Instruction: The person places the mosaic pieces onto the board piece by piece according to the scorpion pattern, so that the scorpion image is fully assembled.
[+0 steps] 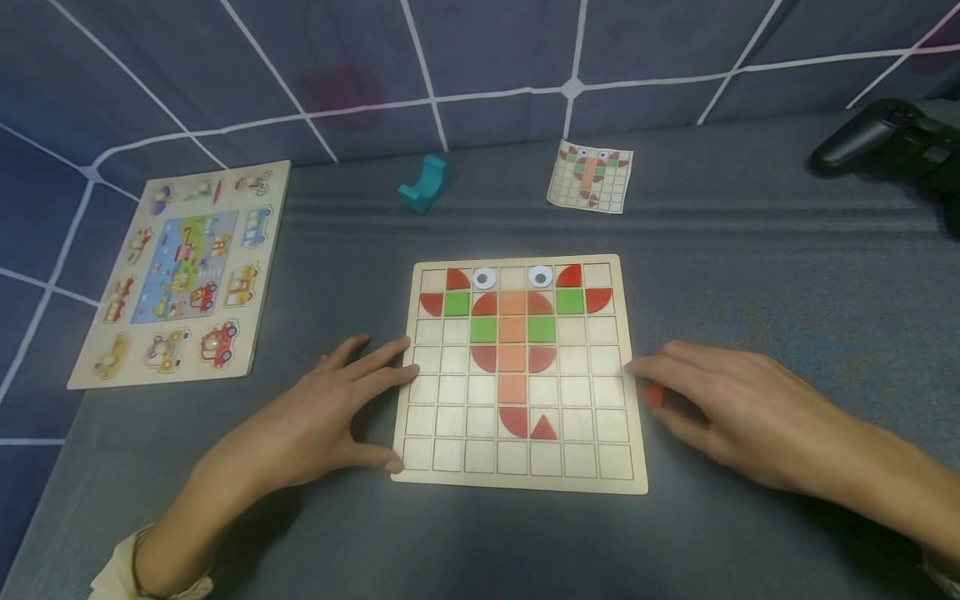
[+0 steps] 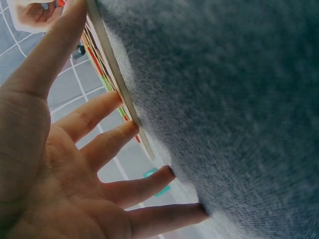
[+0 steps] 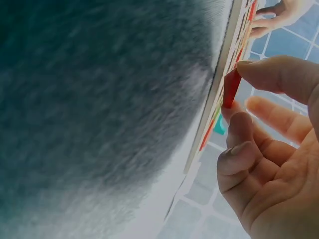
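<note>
A square wooden grid board (image 1: pixel 448 456) lies flat on the grey cloth. Flat pieces fill some of its squares: green squares (image 1: pixel 483 330), an orange column (image 1: pixel 512 358), red quarter rounds (image 1: pixel 513 422), a small red triangle (image 1: pixel 543 428) and two round eyes (image 1: pixel 484 278). My left hand (image 1: pixel 315 421) spreads along the board's left edge, its thumb at the lower left corner and fingertips on the side. Just off the right edge, my right hand (image 1: pixel 738 408) pinches a small red piece (image 3: pixel 231 88) between thumb and finger; the fingers partly cover its outline.
Behind the board lies a small printed pattern card (image 1: pixel 591 177), with a teal curved block (image 1: pixel 425 183) to its left. A vehicle puzzle board (image 1: pixel 255 333) is at the far left. At the back right sits a black game controller (image 1: pixel 885 137).
</note>
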Tool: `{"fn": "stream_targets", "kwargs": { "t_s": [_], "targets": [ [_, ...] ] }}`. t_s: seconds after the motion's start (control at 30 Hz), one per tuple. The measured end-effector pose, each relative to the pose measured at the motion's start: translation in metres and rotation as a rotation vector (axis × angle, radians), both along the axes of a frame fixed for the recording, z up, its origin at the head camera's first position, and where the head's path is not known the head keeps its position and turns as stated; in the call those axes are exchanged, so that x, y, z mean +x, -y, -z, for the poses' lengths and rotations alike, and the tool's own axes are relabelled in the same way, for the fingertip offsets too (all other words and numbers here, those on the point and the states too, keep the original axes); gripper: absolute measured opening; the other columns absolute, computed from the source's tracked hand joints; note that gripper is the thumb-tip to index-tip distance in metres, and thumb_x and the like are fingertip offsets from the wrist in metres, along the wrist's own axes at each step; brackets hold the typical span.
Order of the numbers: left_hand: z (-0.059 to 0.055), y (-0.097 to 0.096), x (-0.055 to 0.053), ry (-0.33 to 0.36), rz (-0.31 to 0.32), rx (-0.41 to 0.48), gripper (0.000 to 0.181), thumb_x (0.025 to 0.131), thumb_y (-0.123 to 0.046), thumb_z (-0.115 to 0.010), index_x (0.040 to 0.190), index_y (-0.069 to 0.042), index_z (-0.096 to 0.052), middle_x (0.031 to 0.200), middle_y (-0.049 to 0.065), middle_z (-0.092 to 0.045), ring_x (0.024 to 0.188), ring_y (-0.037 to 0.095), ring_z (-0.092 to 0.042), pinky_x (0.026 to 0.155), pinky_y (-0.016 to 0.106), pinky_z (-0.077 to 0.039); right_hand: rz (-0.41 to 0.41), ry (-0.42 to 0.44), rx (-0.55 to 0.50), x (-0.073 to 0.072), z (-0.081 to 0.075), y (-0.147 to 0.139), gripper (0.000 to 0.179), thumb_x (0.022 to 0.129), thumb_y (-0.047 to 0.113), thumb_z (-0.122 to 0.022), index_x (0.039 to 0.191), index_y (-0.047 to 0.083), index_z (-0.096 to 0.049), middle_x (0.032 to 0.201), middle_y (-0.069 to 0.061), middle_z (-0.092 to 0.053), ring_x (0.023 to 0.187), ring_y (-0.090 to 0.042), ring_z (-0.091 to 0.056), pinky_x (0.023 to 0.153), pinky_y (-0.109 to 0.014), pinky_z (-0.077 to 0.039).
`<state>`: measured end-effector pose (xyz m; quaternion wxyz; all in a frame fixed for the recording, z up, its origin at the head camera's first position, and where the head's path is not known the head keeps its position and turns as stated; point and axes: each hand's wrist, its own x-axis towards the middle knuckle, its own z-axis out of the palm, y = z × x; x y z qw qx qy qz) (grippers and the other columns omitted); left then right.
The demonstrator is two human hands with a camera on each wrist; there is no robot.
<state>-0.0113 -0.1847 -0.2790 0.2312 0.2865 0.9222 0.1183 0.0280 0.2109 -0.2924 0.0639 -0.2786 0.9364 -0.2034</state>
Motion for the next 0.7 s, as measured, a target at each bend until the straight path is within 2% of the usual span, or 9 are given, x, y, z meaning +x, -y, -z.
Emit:
{"fn": "stream_targets", "kwargs": {
  "t_s": [0.13, 0.4, 0.7],
  "targets": [
    [0.000, 0.001, 0.000, 0.001, 0.002, 0.002, 0.093, 0.065, -0.058, -0.084, 0.144, -0.020, -0.053, 0.159, 0.003, -0.031, 0.141, 0.050, -0.023, 0.100, 0.076, -0.025, -0.021, -0.043, -0.070, 0.005, -0.004, 0.006, 0.041, 0.075, 0.011, -0.084, 0.113, 0.016, -0.070, 0.086, 0.018, -0.055, 0.064, 0.004, -0.042, 0.053, -0.019, -0.039],
    [0.001, 0.001, 0.000, 0.007, 0.000, 0.004, 0.094, 0.065, -0.060, -0.084, 0.145, -0.021, -0.052, 0.159, 0.003, -0.031, 0.141, 0.050, -0.022, 0.099, 0.077, -0.025, -0.096, -0.039, -0.203, 0.015, 0.000, 0.027, 0.043, 0.073, 0.011, -0.085, 0.112, 0.018, -0.068, 0.098, 0.017, -0.060, 0.074, 0.003, -0.050, 0.060, -0.019, -0.046],
    [0.000, 0.002, 0.000, 0.002, 0.002, 0.008, 0.093, 0.065, -0.058, -0.084, 0.144, -0.021, -0.052, 0.159, 0.002, -0.031, 0.141, 0.049, -0.023, 0.100, 0.076, -0.024, -0.229, -0.057, -0.292, 0.014, 0.007, 0.055, 0.038, 0.078, 0.008, -0.080, 0.112, 0.018, -0.067, 0.087, 0.017, -0.057, 0.068, 0.005, -0.047, 0.055, -0.012, -0.042]
  ]
}}
